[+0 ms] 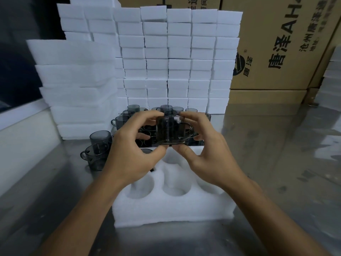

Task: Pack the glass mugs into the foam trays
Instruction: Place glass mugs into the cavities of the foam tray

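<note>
One smoked-grey glass mug [170, 130], transparent, handle pointing right, held upright above the foam tray [171, 209]. Both hands grip it: left hand [132, 154] with fingers curled round its left side and thumb under the base, right hand [204, 154] likewise on the handle side. Tray: white foam with round empty wells, lying on a brushed steel tabletop [267, 163]. More grey mugs [99, 145] stand behind and to the left. Stacked white foam blocks [175, 61] and printed cardboard cartons [286, 43] rise at the back.
</note>
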